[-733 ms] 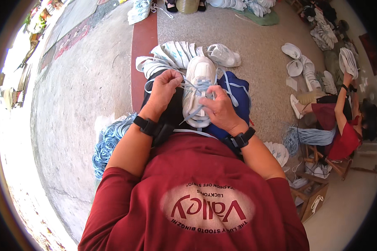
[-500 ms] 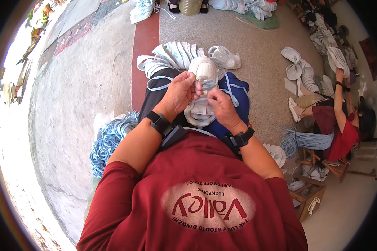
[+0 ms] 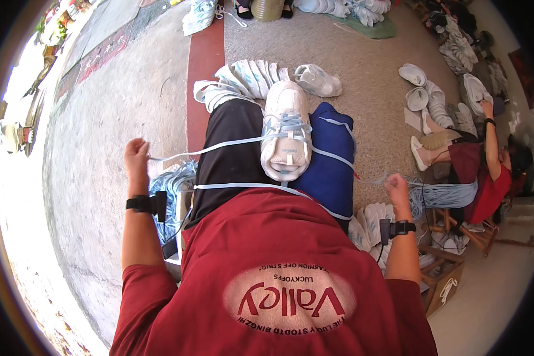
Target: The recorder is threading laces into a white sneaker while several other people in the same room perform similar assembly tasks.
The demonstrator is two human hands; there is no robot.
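Note:
A white sneaker (image 3: 286, 95) rests on my lap between the black cloth on my left thigh and the blue cloth on my right. Its toe points away from me. A pale blue shoelace (image 3: 219, 145) runs through its eyelets and stretches out to both sides. Off to the left, my left hand (image 3: 137, 160) is closed, pinching one lace end. My right hand (image 3: 397, 190), closed too, grips the other end out to the right. Another pale blue cord (image 3: 225, 186) lies across my thighs near my waist.
Stacked white shoes (image 3: 252, 80) and a single sneaker (image 3: 318, 80) are on the floor beyond my knees. A bundle of blue laces (image 3: 171, 199) sits by my left thigh. More shoe parts (image 3: 374, 219) lie by my right hip. At right, a co-worker (image 3: 492, 190) sits handling a white shoe.
My hands have moved from close together over the sneaker to far apart, left and right. The lace is now drawn out between them, and the sneaker shows fully.

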